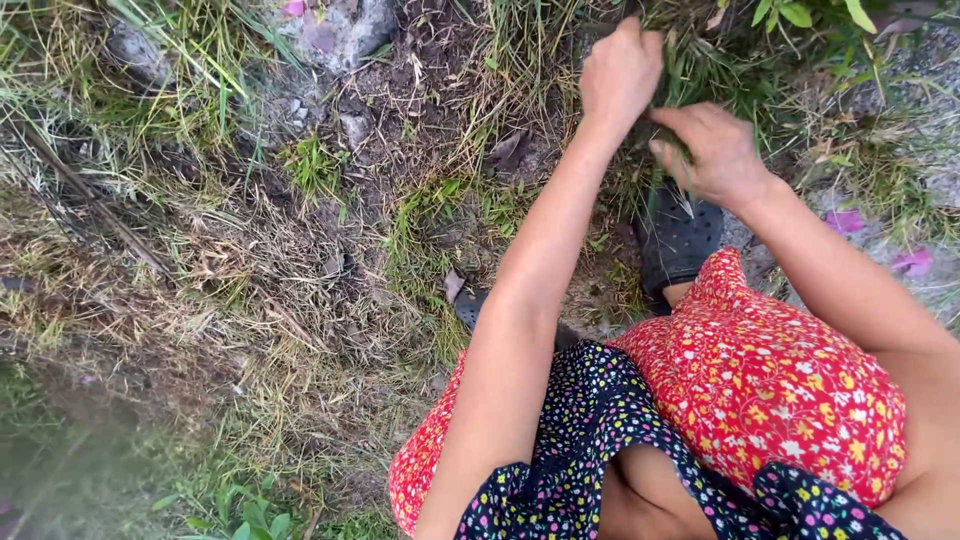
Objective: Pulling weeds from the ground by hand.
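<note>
Grass tuft [668, 75] gripped by left hand [620, 70] fist; right hand [712, 152] pinches its blades.

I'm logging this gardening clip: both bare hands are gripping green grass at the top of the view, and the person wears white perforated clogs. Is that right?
Not quite. The head view shows the perforated clog is black, not white. The rest holds: the left hand and right hand are both bare and closed on the green grass near the top of the view.

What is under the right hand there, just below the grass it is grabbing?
Under the right hand, which grips a grass tuft with the left hand, sits a black perforated clog on bare soil. The red floral garment covers its heel end.
</note>
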